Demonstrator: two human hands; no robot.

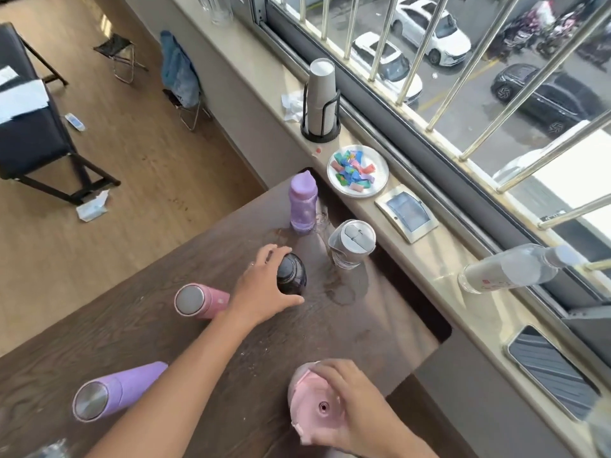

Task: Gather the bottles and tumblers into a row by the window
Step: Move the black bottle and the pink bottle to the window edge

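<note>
The dark bottle is gripped by the left hand mid-table, near the clear tumbler and lilac bottle at the window edge; the pink tumbler is clasped from above by the right hand. The gathering step appears under way; both likely need sliding windowward, and the pink flask and purple flask remain apart.

Left grip clasped; right grip clasped

six bottles are standing on the desk: two near the sill at the far edge, one before them, three nearer; a plate is sitting on the sill.
</note>
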